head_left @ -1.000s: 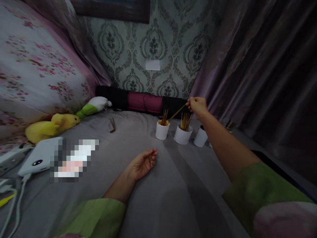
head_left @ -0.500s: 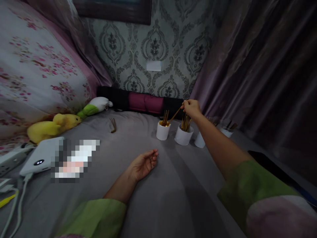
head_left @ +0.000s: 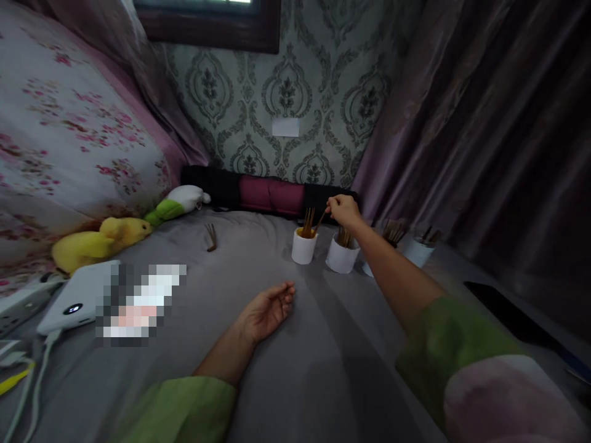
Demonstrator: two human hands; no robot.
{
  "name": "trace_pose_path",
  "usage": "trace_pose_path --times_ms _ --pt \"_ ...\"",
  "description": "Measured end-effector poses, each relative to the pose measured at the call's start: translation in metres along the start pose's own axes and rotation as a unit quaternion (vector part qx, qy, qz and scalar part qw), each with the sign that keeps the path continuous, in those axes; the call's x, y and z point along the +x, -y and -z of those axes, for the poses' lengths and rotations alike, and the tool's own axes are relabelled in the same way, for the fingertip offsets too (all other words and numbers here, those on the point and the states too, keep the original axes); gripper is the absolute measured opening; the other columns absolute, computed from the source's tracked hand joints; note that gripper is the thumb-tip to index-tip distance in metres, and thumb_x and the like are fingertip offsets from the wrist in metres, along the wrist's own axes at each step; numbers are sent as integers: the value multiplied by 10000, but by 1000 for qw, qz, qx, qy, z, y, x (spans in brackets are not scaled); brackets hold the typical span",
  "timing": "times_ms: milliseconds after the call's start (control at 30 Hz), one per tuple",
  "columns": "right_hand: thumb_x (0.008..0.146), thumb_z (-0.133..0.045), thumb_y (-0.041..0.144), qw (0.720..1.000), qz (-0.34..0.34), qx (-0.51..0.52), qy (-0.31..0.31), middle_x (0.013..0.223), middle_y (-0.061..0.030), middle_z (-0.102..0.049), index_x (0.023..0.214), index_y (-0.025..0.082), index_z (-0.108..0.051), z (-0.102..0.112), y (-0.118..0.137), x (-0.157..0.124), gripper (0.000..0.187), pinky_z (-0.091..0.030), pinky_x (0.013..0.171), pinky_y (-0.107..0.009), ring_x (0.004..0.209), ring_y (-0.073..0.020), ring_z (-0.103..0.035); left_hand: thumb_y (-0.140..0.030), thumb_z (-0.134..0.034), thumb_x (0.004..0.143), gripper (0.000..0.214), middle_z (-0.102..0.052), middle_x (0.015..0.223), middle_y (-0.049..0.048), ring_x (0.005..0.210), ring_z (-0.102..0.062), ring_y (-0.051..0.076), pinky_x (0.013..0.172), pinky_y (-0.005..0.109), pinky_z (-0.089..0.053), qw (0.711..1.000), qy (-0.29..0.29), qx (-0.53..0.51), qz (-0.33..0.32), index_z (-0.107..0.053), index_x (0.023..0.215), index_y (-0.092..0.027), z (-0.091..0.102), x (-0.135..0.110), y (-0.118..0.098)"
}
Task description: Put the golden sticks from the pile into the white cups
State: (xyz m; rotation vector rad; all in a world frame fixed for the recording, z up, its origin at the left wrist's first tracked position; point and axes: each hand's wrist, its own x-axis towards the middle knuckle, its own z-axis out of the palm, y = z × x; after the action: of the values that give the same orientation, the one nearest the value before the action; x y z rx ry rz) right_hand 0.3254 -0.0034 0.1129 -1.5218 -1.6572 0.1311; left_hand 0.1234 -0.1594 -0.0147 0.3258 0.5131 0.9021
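My right hand (head_left: pixel 344 210) pinches a thin brown stick (head_left: pixel 321 223). The stick slants down to the left, its lower end at the mouth of a white cup (head_left: pixel 303 249) with a yellow inside, where several similar sticks (head_left: pixel 308 223) stand. Just right of it is a second white cup (head_left: pixel 341 257) holding more sticks, partly behind my right wrist. My left hand (head_left: pixel 268 312) lies palm up on the grey sheet (head_left: pixel 295 381), fingers loosely curled and nothing in them, in front of the first cup.
Behind my right forearm stand further containers with dark sticks (head_left: pixel 393 231) and a pale cup (head_left: pixel 418 251). A dark flat object (head_left: pixel 508 311) lies at right. Leftward are a small stick bundle (head_left: pixel 211 239), a white power bank (head_left: pixel 80 295) with a cable, and plush toys (head_left: pixel 99 240).
My right hand has moved left and slightly down, bringing the stick lower and steeper into the first cup. My left hand stays where it was. The camera view has tilted up slightly.
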Motion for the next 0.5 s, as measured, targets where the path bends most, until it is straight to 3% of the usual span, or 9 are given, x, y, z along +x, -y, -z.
trace_pose_path --times_ms 500 --pt "798 -396 248 996 12 -35 80 664 -31 -658 768 145 -618 -20 -4 -7 246 -402 604 -181 584 -88 -581 -94 -498 754 109 -554 687 23 512 -478 45 438 157 -378 1000 -18 3 -10 -551 847 -71 -1 1 2"
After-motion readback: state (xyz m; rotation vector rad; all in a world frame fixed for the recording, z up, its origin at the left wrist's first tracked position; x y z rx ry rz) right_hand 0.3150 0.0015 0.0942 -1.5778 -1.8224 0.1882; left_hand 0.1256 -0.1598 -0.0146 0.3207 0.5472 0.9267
